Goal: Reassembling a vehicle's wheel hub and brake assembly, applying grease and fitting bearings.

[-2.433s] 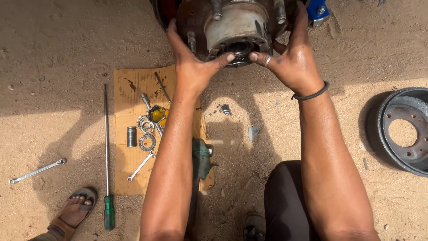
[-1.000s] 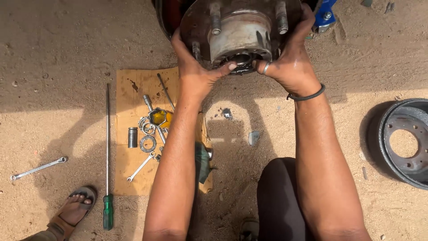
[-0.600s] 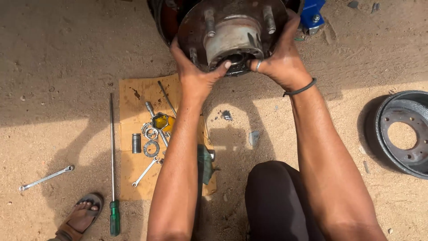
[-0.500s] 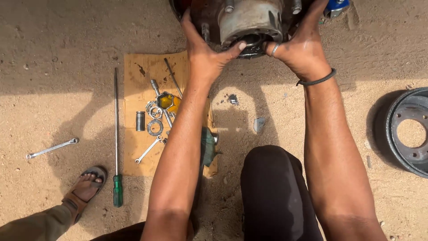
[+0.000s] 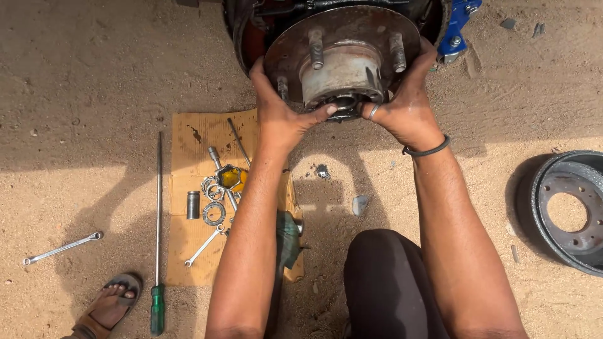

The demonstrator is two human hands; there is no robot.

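Note:
A rusty wheel hub (image 5: 342, 63) with several studs sits at the top centre, on a vehicle axle. My left hand (image 5: 281, 116) grips its left edge, thumb pressed at the hub's lower centre. My right hand (image 5: 405, 107) grips the right edge, with a ring on one finger and a black band on the wrist. Both thumbs meet near the dark bearing opening (image 5: 342, 103) under the hub's middle.
A cardboard sheet (image 5: 188, 251) on the sandy ground holds a socket, rings, a yellow part and a spanner (image 5: 204, 245). A long green-handled screwdriver (image 5: 157, 251) and another spanner (image 5: 61, 248) lie to its left. A brake drum (image 5: 568, 210) rests at right. Another person's sandalled foot (image 5: 110, 307) is at bottom left.
The view shifted down so the whole hub shows. Both hands stay clamped on the hub with thumbs at its centre; the foot at bottom left moved slightly.

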